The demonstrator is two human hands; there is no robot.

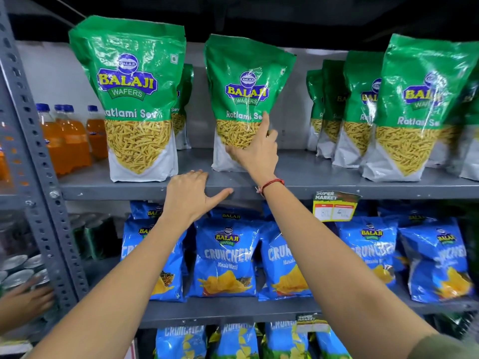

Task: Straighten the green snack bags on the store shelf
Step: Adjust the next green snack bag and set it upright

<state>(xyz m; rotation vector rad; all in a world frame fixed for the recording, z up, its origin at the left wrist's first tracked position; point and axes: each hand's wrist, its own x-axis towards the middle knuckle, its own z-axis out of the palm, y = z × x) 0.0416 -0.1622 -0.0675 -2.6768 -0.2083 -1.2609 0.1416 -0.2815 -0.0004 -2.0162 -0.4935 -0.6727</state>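
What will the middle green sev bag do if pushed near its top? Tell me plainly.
The middle green sev bag will probably tip: it stands tall on a narrow base and already leans. Its glossy, crinkled film looks floppy and likely slippery. The right hand rests low on its front, a steadier place to push.

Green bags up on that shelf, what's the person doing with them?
The person is tidying them. Their right hand presses against the front of the middle green bag, which stands alone and leans a bit. Their left hand rests on the edge of the gray shelf. More green bags stand on both sides, and blue chip bags fill the shelf below.
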